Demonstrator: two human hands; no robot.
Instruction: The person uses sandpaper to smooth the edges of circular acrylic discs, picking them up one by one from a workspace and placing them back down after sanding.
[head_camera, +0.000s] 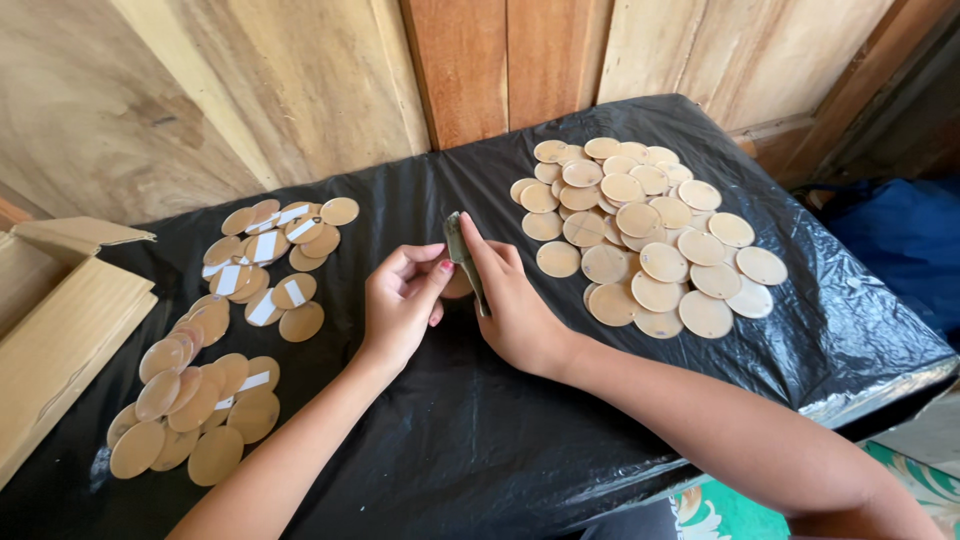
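Together, both hands meet mid-surface: the right hand (515, 305) pinches a dark narrow strip (462, 255) nearly upright, while the left hand (400, 300), fingers curled, holds a tan disc (458, 285) just beside it.

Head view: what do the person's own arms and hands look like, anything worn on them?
Both forearms are bare, with no sleeves in view. The left hand and right hand wear no gloves, and no rings, watch or bracelets show. A thumbnail on the left hand appears painted pinkish red.

two hands (400, 300), three heaps of discs (640, 235), one cardboard box (55, 335)
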